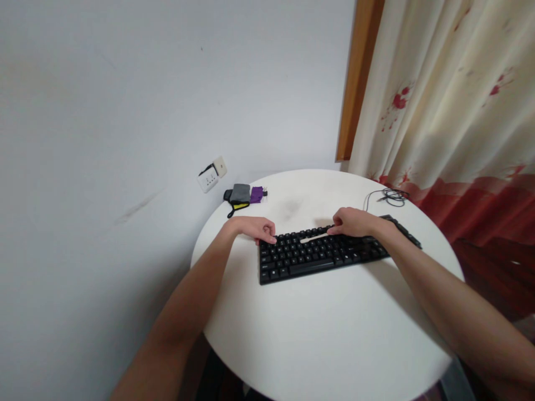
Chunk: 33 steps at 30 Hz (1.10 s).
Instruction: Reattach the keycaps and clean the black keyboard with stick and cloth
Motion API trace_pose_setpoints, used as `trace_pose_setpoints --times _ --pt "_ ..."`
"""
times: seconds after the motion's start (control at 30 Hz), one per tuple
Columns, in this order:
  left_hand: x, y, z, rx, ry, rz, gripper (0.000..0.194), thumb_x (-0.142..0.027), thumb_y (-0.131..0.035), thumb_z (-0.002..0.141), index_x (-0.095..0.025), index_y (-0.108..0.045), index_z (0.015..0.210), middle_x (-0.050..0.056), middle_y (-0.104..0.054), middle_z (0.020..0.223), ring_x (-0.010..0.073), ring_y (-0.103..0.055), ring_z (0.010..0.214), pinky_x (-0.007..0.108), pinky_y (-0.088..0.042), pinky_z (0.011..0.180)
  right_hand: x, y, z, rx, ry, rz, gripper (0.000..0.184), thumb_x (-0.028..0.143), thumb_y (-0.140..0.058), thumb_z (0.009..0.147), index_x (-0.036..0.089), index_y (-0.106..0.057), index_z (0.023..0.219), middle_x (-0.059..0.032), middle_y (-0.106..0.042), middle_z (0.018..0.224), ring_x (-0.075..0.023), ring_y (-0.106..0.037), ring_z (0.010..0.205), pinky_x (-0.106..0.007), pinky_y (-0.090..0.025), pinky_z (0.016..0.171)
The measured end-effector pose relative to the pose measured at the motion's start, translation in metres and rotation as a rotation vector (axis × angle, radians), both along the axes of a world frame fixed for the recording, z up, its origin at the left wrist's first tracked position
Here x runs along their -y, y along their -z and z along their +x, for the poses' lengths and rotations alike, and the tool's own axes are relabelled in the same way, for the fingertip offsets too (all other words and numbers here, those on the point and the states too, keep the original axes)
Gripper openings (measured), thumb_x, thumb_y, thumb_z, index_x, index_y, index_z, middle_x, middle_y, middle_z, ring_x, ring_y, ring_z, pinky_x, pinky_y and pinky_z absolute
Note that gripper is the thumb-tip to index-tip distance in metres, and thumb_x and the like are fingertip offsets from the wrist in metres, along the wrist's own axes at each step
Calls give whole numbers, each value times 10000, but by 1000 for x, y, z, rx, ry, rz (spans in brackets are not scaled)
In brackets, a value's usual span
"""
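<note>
A black keyboard (309, 259) lies at a slight slant on the round white table (334, 323). At its far left corner, my left hand (258, 228) is closed on the edge, thumb over the top and fingers curled, partly hidden. My right hand (353, 223) is closed around a slim, pale toothbrush (314, 238) above the upper key rows. The brush's head points left and lies over the keys; its bristles cannot be made out. My right hand and forearm hide part of the keyboard's right side.
A grey cloth item (240, 193) and a purple one (256, 195) lie by the wall at the back left. A coiled dark cable (393, 196) rests at the back right. A wall socket (208, 179) is left of the table, a patterned curtain (443, 111) right.
</note>
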State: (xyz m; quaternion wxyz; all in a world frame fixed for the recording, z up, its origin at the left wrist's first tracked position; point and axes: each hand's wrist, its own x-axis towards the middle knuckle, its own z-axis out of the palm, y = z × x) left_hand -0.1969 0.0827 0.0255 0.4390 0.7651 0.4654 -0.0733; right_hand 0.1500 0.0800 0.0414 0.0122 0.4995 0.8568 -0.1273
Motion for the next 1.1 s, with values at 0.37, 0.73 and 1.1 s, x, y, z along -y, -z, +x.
trace_pose_setpoints --times 0.37,0.73,1.1 --pt "1 -1 0 -8 -1 6 519 -638 -709 677 -198 -585 924 -1 -624 780 148 -614 634 253 -476 582 -2 -3 5 -1 15 -31 375 560 -625 779 190 -656 726 -79 -698 794 -194 -616 694 -273 -379 576" --pt "1 0 0 -5 -4 13 520 -639 -707 675 -194 -588 915 -3 -618 762 144 -600 637 249 -469 582 -4 -2 6 11 9 -37 381 561 -616 785 187 -670 733 -83 -701 794 -193 -610 684 -277 -380 584" --pt "0 0 -1 -4 8 7 509 -628 -705 692 -193 -587 930 -1 -616 769 141 -605 634 241 -466 571 -2 -2 5 7 8 -27 369 555 -619 782 194 -663 722 -90 -706 812 -202 -620 700 -283 -389 583"
